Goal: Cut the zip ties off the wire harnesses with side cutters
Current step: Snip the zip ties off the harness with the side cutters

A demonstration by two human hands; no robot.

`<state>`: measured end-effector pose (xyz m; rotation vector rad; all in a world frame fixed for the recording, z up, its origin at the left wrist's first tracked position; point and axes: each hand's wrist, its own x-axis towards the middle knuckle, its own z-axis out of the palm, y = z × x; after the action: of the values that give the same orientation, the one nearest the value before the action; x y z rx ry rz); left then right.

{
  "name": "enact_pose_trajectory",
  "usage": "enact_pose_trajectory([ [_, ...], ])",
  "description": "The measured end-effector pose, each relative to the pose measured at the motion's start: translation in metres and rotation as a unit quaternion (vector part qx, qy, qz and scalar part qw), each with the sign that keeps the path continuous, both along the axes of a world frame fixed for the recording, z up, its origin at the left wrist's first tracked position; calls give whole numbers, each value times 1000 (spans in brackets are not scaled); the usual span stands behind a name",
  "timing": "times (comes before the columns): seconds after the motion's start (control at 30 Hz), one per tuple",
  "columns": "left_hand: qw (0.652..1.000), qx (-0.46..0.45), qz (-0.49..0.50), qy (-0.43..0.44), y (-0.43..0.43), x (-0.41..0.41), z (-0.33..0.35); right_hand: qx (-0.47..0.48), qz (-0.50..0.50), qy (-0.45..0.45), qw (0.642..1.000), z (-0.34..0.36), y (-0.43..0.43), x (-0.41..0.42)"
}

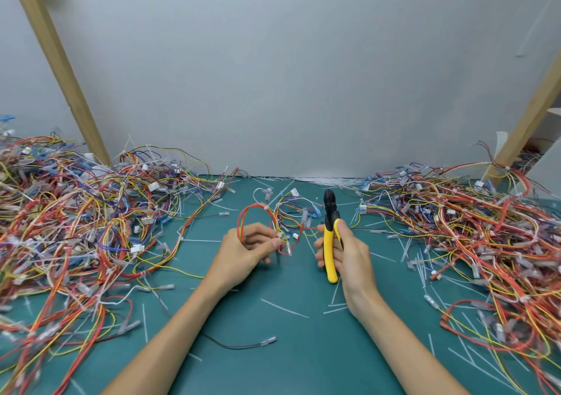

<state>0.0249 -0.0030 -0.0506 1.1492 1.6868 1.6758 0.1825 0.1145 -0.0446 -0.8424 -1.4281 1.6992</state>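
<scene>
My left hand (pixel 247 250) pinches a looped wire harness (pixel 261 215) of red, orange and yellow wires above the green mat, fingertips closed near its white connectors. My right hand (pixel 346 252) grips the yellow handles of the side cutters (pixel 330 231), held upright with the black jaws pointing away from me. The jaws sit to the right of the harness, apart from it, and look nearly closed. A small white zip tie (pixel 266 207) shows near the top of the loop.
Large tangled heaps of coloured wire harnesses lie at the left (pixel 76 218) and right (pixel 473 227). Cut white zip tie pieces (pixel 283 307) litter the green mat (pixel 288 349). A loose black wire (pixel 243 344) lies in front. Wooden posts lean at both sides against the grey wall.
</scene>
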Motion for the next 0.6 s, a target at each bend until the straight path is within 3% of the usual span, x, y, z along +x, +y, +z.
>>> enact_pose_trajectory([
  [0.33, 1000, -4, 8, -5, -3, 0, 0, -104, 59, 60, 991, 9, 6, 8],
  [0.6, 1000, -9, 12, -10, 0, -1, 1, -252, 155, 150, 943, 12, 27, 19],
])
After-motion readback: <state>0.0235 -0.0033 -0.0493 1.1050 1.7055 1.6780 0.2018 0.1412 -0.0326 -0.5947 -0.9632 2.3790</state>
